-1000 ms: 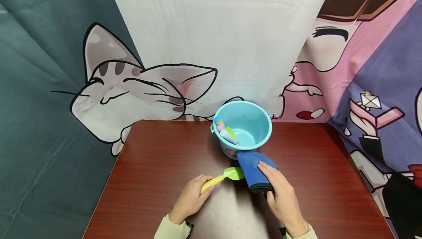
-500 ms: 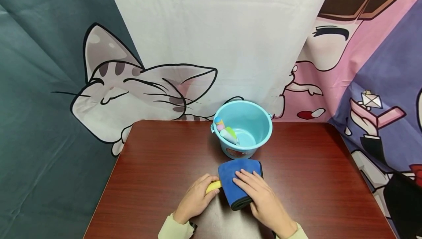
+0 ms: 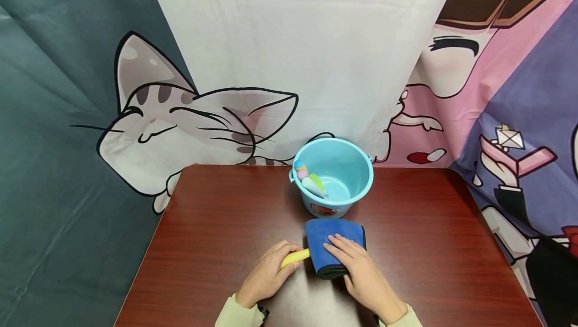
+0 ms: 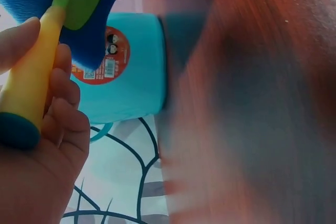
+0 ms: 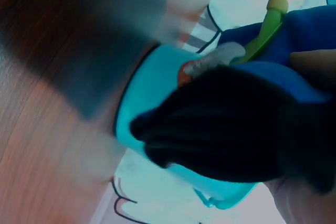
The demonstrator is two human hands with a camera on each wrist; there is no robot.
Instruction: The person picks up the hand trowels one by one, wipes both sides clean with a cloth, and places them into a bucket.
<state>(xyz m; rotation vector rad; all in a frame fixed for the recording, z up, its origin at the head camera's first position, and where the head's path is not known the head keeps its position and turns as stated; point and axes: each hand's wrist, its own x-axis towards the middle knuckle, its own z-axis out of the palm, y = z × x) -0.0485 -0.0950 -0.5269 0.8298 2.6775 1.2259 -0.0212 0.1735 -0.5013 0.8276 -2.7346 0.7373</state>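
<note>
My left hand (image 3: 271,273) grips the yellow handle of a toy shovel (image 3: 295,257). In the left wrist view the fingers and thumb wrap the handle, and the green blade (image 4: 86,6) lies against blue fabric. My right hand (image 3: 361,271) holds a folded blue towel (image 3: 321,247) with black edging over the blade, fingers on top and thumb underneath. From above, the towel hides the blade; in the right wrist view a strip of the green blade (image 5: 262,38) shows, and the dark edging (image 5: 210,129) covers much of the picture.
A light blue bucket (image 3: 349,166) stands just beyond the towel, near the back edge of the brown table (image 3: 217,206). Inside it at the left lie several small colourful toys (image 3: 312,185). Printed cloth (image 3: 316,41) hangs behind the table.
The towel and right hand moved left and toward me, covering the shovel's green blade, then shifted slightly right and away. The left hand kept its grip, shifting slightly; the bucket stayed put.
</note>
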